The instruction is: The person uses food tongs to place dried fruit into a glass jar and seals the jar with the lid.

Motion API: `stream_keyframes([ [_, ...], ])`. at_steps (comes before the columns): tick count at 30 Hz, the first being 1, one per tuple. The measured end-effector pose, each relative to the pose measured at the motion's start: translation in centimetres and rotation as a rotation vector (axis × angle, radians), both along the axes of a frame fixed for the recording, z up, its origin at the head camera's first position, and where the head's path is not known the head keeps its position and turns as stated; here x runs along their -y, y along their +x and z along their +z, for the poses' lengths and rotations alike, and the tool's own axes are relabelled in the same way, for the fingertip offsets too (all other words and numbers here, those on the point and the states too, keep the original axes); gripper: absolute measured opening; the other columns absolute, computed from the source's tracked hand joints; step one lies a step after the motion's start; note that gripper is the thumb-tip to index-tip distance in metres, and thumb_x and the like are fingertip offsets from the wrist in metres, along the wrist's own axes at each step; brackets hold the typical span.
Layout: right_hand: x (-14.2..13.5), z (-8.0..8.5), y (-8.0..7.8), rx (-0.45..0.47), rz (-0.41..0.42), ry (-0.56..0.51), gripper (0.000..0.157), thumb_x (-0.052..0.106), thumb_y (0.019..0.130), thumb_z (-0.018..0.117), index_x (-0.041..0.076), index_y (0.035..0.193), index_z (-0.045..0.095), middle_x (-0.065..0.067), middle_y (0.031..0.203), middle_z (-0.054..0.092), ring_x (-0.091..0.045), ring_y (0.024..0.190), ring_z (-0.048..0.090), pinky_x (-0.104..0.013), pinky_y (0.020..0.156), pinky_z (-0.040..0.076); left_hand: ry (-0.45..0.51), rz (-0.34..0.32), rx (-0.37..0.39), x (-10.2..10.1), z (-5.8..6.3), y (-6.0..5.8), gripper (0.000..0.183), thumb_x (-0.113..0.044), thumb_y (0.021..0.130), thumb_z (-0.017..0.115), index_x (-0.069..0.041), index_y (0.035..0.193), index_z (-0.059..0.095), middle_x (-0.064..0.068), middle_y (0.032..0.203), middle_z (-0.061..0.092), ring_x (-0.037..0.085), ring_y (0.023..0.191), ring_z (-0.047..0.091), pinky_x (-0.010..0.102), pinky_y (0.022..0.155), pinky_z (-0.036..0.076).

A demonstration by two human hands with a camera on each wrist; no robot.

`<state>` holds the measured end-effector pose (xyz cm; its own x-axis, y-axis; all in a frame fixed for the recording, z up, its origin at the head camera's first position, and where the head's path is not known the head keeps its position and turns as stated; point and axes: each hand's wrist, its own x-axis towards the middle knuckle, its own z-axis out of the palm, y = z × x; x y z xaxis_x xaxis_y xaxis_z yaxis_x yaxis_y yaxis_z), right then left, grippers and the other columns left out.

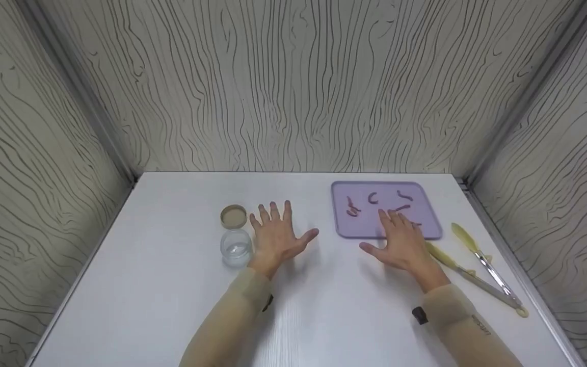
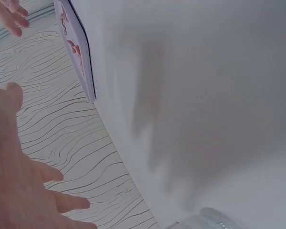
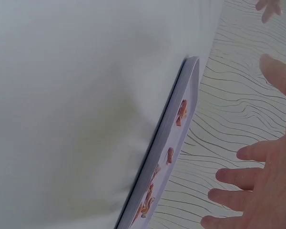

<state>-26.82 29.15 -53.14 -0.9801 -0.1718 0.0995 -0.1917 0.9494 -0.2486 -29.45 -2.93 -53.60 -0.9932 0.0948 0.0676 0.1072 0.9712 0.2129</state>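
My left hand (image 1: 275, 239) is spread above the table, fingers straight and thumb out, holding nothing. Just left of it stand a clear glass jar (image 1: 236, 248) and, behind that, a round tan lid (image 1: 233, 217). My right hand (image 1: 403, 244) hovers with spread fingers over the near edge of a purple tray (image 1: 344, 228). Several reddish-brown, worm-like strips (image 1: 404, 195) lie scattered on the tray, some partly hidden by the right fingers. In the right wrist view, the right hand (image 3: 267, 186) is apart from the tray (image 3: 181, 90) and grips nothing.
Yellow-tipped tongs (image 1: 497, 278) lie spread on the table at the right, their hinged end toward the near right. Wood-patterned panels (image 1: 273, 92) enclose the white table (image 1: 171, 295) at the back and both sides.
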Motion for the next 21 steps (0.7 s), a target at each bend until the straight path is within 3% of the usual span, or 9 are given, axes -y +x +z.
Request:
stream_keyframes([
  [9,-0.7,0.7,0.0,0.052,-0.003,-0.031,0.102,0.061,0.099,0.074,-0.001,0.171,0.039,-0.037,0.171,0.046,-0.062,0.156,0.046,-0.078,0.127,0.042,0.068,-0.029,0.008,-0.5,0.4,-0.1,0.109,-0.087,0.099,0.052,-0.008,0.173,0.041,0.028,0.161,0.061,0.053,0.147,0.060,0.069,0.123,0.051],
  [15,-1.4,0.9,-0.2,0.040,0.004,-0.059,0.092,0.054,0.097,0.077,-0.004,0.163,0.051,-0.035,0.162,0.058,-0.061,0.149,0.055,-0.075,0.125,0.046,0.097,-0.050,0.019,-1.1,0.4,-0.2,0.101,-0.079,0.101,0.058,-0.006,0.169,0.047,0.027,0.156,0.065,0.050,0.138,0.066,0.064,0.113,0.059],
  [21,-2.3,0.8,-0.5,0.075,-0.010,-0.087,0.083,0.051,0.100,0.077,0.002,0.163,0.055,-0.032,0.161,0.061,-0.059,0.150,0.056,-0.073,0.127,0.045,0.112,-0.072,0.042,-1.7,0.5,-0.3,0.090,-0.074,0.103,0.060,-0.004,0.159,0.057,0.025,0.146,0.069,0.046,0.133,0.067,0.060,0.108,0.062],
])
